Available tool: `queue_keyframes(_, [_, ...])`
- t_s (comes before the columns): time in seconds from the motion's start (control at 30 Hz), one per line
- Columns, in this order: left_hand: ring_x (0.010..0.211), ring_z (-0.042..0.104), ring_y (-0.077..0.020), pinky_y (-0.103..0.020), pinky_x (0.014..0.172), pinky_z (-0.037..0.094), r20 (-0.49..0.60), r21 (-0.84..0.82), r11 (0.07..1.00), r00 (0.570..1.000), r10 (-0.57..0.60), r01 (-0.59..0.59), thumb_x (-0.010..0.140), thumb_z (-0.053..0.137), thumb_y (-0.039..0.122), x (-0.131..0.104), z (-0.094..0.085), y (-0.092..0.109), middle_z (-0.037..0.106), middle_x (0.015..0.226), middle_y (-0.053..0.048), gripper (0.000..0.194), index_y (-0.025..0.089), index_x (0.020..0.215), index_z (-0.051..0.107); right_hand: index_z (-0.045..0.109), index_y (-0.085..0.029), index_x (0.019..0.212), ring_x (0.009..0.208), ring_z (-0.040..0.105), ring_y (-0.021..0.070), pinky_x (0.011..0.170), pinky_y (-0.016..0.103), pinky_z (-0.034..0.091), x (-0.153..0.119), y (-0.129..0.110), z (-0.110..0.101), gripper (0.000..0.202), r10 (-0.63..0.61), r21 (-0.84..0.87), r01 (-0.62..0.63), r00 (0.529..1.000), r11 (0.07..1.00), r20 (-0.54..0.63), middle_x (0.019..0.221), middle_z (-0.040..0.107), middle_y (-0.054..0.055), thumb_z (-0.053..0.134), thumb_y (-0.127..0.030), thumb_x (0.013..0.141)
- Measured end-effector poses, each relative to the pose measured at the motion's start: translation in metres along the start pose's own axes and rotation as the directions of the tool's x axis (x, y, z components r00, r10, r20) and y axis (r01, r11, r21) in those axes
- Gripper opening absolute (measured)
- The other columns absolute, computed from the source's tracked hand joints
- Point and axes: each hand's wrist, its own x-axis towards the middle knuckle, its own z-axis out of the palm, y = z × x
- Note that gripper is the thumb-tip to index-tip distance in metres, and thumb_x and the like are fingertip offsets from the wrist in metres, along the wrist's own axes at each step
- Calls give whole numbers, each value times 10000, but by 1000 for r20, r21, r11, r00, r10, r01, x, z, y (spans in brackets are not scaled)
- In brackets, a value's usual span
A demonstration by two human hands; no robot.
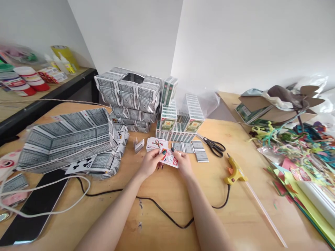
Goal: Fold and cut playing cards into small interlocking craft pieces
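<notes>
Card (170, 158) held at both sides

The left hand (151, 161) and right hand (184, 162) each pinched the card, thumbs on top, probably to level and steady it; it was above the table (157, 230). Just beyond the card lay loose cards (157, 143), seemingly for easy reach; stacked boxes (167, 120) stood farther beyond it, perhaps grouped to save room. Right of the card were scissors (216, 147), then a glue gun (235, 171), lying with its nozzle pointing away from the person; the table was smooth, light wood; past everything rose a pale wall (136, 35).
</notes>
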Motion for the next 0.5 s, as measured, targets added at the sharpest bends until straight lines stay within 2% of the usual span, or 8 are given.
queue_keyframes(0.1, [386, 441, -67, -180, 370, 323, 16, 20, 1000, 1000, 5, -5, 727, 532, 410, 1, 0, 0, 488, 473, 48, 281, 154, 638, 457, 575, -156, 563, 475, 515, 147, 449, 252, 370, 0, 2, -2, 384, -19, -13, 19, 999, 1000, -28, 513, 589, 21, 615, -529, 644])
queue_keyframes(0.2, [373, 451, -66, -176, 364, 319, 31, 39, 999, 999, 7, -9, 727, 540, 397, 1, 0, 0, 519, 477, 44, 262, 148, 673, 483, 559, -166, 517, 457, 518, 153, 448, 261, 377, -1, -2, -10, 421, -57, -90, 46, 990, 995, -130, 474, 570, 17, 567, -556, 672])
queue_keyframes(0.27, [370, 466, -74, -178, 354, 314, 38, 29, 1000, 999, 2, -3, 724, 547, 384, 2, -1, 0, 544, 491, 36, 245, 145, 712, 499, 592, -171, 579, 436, 519, 157, 452, 276, 401, -2, -13, -23, 436, -76, -143, 50, 981, 988, -181, 456, 557, 11, 501, -578, 707])
queue_keyframes(0.33, [383, 489, -85, -182, 359, 329, 36, 8, 1000, 999, 5, -5, 715, 557, 364, 2, -1, -1, 564, 512, 29, 231, 143, 761, 507, 619, -164, 651, 427, 523, 153, 463, 282, 426, -2, -31, -43, 406, -117, -260, 69, 978, 963, -172, 451, 549, 8, 492, -543, 724])
queue_keyframes(0.4, [408, 506, -92, -188, 375, 355, 22, -3, 1000, 1000, 20, -20, 707, 566, 341, 3, -1, -3, 574, 533, 25, 229, 141, 803, 509, 621, -156, 652, 435, 523, 141, 475, 267, 429, -1, -56, -69, 315, -245, -491, 106, 942, 865, -228, 464, 556, 7, 543, -457, 706])
queue_keyframes(0.5, [441, 517, -96, -191, 396, 380, 1, 8, 999, 999, 45, -45, 709, 563, 318, 5, -1, -6, 572, 552, 23, 216, 141, 819, 508, 648, -146, 680, 486, 545, 153, 475, 255, 404, 6, -95, -110, 247, -333, -812, -12, 909, 583, -252, 541, 618, 41, 536, -364, 705])
